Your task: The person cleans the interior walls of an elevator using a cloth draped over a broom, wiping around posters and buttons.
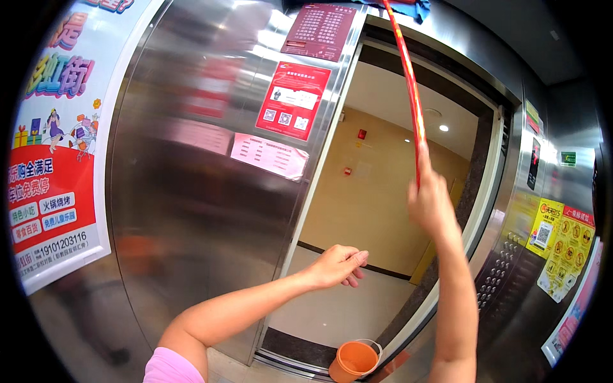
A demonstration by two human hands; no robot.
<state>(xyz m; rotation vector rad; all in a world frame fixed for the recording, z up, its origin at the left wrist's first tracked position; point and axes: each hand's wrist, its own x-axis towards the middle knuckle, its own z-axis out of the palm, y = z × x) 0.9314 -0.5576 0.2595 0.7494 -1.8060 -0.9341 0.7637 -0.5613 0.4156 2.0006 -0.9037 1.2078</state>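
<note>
My right hand [430,198] grips the lower end of a long, shiny red pole [406,67], raised in front of the open elevator doorway. At the pole's top, partly cut off by the picture's upper edge, a blue cloth [415,10] lies against the metal above the door. My left hand [339,266] is held out before the doorway, its fingers loosely curled, with nothing seen in it. An orange plastic bucket [353,362] with a pale handle stands on the floor by the door sill, below both hands.
A brushed-metal wall [206,210] with stuck-on notices is left of the doorway, beside a large framed poster [57,158]. On the right are a button panel [498,273] and yellow notices [567,244]. Door tracks [292,367] cross the floor; a yellow-walled hallway [373,191] lies beyond.
</note>
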